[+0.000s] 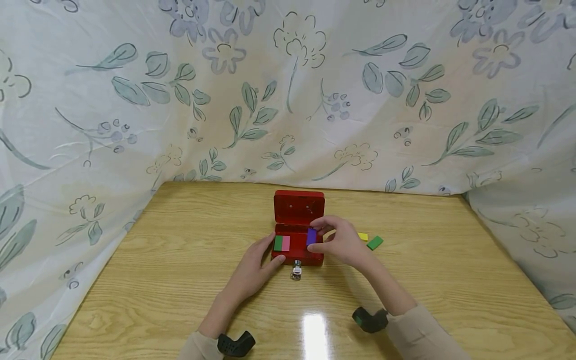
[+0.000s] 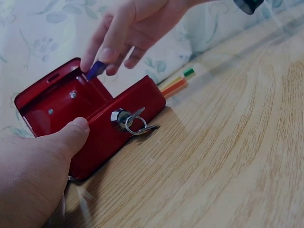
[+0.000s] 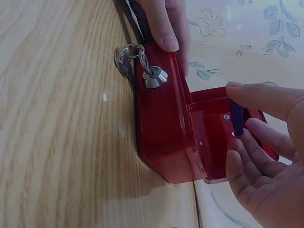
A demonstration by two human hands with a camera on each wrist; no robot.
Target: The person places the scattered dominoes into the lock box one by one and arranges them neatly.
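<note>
A small red metal cash box point(image 1: 298, 260) sits with its lid point(image 1: 299, 209) raised and leaning back. My left hand point(image 1: 255, 267) holds its left end, the thumb on the front edge and the fingers along the side. Between thumb and fingertips my right hand point(image 1: 344, 242) pinches a purple block point(image 1: 311, 236) over the box's right end; the left wrist view shows this block point(image 2: 97, 70) above the rim. Inside, at the left end, a green block point(image 1: 278, 243) and a pink block point(image 1: 286, 243) lie side by side.
Keys on a ring point(image 2: 137, 124) hang from the lock at the box's front. Right of the box lie a yellow block point(image 1: 362, 236), a green block point(image 1: 375, 243) and an orange block point(image 2: 175, 87). A floral cloth point(image 1: 288, 125) hangs behind the wooden table point(image 1: 180, 280).
</note>
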